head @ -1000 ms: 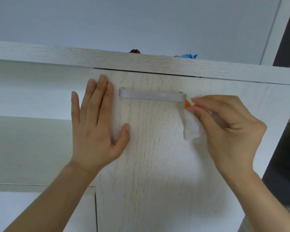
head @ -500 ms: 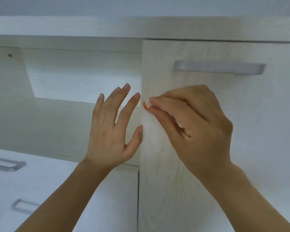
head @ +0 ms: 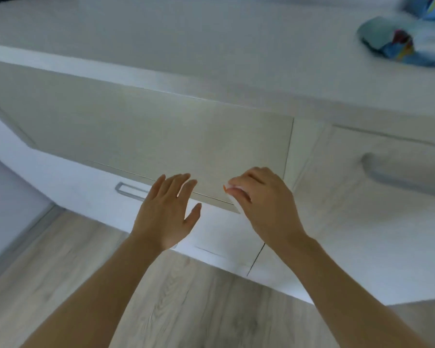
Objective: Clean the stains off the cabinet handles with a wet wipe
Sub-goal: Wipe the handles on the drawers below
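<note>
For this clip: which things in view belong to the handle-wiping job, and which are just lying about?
Belong to the job: wet wipe in the right hand; left hand, free; door handle; drawer handle.

Lying about: colourful packets on the cabinet top.

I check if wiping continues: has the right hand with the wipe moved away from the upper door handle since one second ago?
Yes. The right hand, pinching the wet wipe, has left the door handle, which now lies to its right, and is nearer the lower drawer handle.

Pale cabinet top (head: 211, 46) with blurred colourful bundle (head: 397, 43).
</note>
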{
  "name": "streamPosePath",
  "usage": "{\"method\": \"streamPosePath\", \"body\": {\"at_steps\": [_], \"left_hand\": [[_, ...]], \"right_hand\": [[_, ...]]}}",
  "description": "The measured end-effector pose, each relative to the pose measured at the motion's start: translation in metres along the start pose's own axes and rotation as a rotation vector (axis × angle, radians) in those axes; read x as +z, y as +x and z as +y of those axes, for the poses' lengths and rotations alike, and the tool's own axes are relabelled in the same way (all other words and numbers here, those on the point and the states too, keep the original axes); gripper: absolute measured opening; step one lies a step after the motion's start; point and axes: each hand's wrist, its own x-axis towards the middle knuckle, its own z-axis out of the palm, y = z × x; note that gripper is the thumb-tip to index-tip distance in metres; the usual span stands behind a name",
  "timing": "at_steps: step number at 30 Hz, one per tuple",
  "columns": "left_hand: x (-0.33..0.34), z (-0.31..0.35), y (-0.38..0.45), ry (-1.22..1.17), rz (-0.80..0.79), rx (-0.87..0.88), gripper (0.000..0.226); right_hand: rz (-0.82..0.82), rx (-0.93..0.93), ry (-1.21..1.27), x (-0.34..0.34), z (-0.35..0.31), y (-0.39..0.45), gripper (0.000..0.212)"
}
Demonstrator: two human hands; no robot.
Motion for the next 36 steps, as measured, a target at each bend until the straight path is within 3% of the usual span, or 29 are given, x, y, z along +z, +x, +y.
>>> {"method": "streamPosePath", "body": {"at_steps": [8,14,22,24,30,36], "left_hand": [[-0.035,-0.063,-0.016,0.031,-0.136,-0.041,0.059],[-0.023,-0.147,-0.024,0.029,-0.151,0.028,0.054],[0.000,-0.276,-0.030,0.038,-0.147,0.215,0.055],[0.006,-0.295,-0.029,0.056,-0.170,0.229,0.064],[0.031,-0.302,-0.020,0.019,-0.153,0.263,0.076],[0.086,-0.294,-0.018,-0.008,-0.005,0.315,0.087]], "right_hand": [[-0.278,0.263,0.067,0.005,-0.042,0.036,0.003],[-0.438,0.432,0.063,0.063,-0.097,0.058,0.018],[-0.407,0.653,0.000,0.144,-0.168,0.085,0.014],[-0.392,0.676,-0.010,0.154,-0.175,0.092,0.012],[-0.324,0.686,-0.005,0.174,-0.176,0.089,0.008],[-0.203,0.570,-0.058,0.208,-0.157,0.059,0.003]]}}
